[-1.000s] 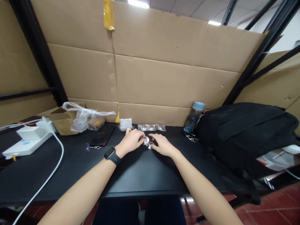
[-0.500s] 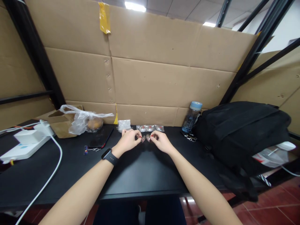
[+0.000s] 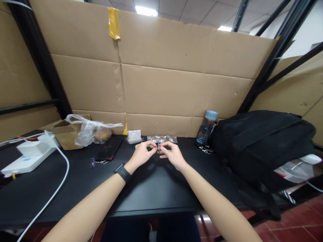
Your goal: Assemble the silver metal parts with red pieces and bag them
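Note:
Above the middle of the black table (image 3: 156, 191), my left hand (image 3: 143, 154) and my right hand (image 3: 174, 155) meet fingertip to fingertip. Each pinches a small round metallic disc (image 3: 158, 148), and the two discs are pressed face to face, seen nearly edge-on. Fingers cover most of them, so I cannot tell whether they are joined. Just behind lies a row of round silvery pieces in clear wrappers (image 3: 162, 138) with red marks. A stack of clear plastic bags (image 3: 134, 136) sits behind my left hand.
At left are a white power strip (image 3: 25, 164) with cables, a paper bag (image 3: 67, 136), a plastic bag (image 3: 87, 132) holding something round and orange, and a dark flat tablet-like item (image 3: 108, 150). At right stand a water bottle (image 3: 207, 127) and a black backpack (image 3: 259, 144). Cardboard (image 3: 161, 87) walls the back.
My hands have come together, closing the gap between the two discs, which now touch. The view has shifted slightly.

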A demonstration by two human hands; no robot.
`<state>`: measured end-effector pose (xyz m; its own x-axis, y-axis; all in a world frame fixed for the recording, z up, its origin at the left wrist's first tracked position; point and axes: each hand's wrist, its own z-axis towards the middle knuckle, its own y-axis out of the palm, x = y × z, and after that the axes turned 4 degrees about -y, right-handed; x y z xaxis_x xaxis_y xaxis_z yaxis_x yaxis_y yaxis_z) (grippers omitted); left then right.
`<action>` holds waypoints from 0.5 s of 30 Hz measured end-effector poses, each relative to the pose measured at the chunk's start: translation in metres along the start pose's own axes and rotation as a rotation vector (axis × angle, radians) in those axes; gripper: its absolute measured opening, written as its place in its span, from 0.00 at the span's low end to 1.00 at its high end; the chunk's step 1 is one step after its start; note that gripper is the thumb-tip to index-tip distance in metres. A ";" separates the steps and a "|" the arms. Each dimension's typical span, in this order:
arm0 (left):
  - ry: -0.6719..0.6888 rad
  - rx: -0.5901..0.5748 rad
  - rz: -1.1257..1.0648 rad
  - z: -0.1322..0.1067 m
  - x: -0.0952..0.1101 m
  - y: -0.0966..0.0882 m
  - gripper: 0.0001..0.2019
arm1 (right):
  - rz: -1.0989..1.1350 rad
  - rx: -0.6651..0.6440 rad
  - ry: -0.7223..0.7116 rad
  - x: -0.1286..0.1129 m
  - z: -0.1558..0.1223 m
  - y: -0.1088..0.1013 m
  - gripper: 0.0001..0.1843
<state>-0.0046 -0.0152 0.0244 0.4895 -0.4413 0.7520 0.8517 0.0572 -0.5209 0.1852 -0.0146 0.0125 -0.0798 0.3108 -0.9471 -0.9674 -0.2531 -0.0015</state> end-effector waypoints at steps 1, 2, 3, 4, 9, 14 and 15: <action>-0.004 -0.003 0.004 -0.001 0.001 0.000 0.07 | 0.033 -0.006 0.024 -0.001 -0.001 0.000 0.18; -0.005 -0.007 0.005 -0.001 0.001 0.000 0.07 | 0.059 -0.012 0.047 -0.002 -0.001 0.000 0.19; -0.002 -0.008 0.006 -0.001 0.002 0.000 0.07 | 0.083 -0.020 0.069 -0.004 -0.002 0.000 0.19; 0.004 -0.009 0.006 -0.001 0.002 -0.001 0.07 | 0.105 -0.030 0.087 -0.006 -0.002 -0.001 0.19; 0.025 -0.020 0.005 0.001 -0.001 -0.001 0.08 | 0.171 -0.072 0.149 -0.012 -0.004 -0.002 0.22; 0.062 -0.036 0.021 0.002 -0.003 -0.001 0.08 | 0.215 -0.093 0.178 -0.013 -0.003 -0.005 0.22; 0.073 -0.038 0.025 0.002 -0.002 -0.001 0.08 | 0.225 -0.098 0.176 -0.013 -0.003 -0.006 0.22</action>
<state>-0.0062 -0.0127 0.0240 0.4947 -0.5044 0.7077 0.8309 0.0360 -0.5552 0.1925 -0.0204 0.0241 -0.2381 0.0758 -0.9683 -0.9020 -0.3870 0.1915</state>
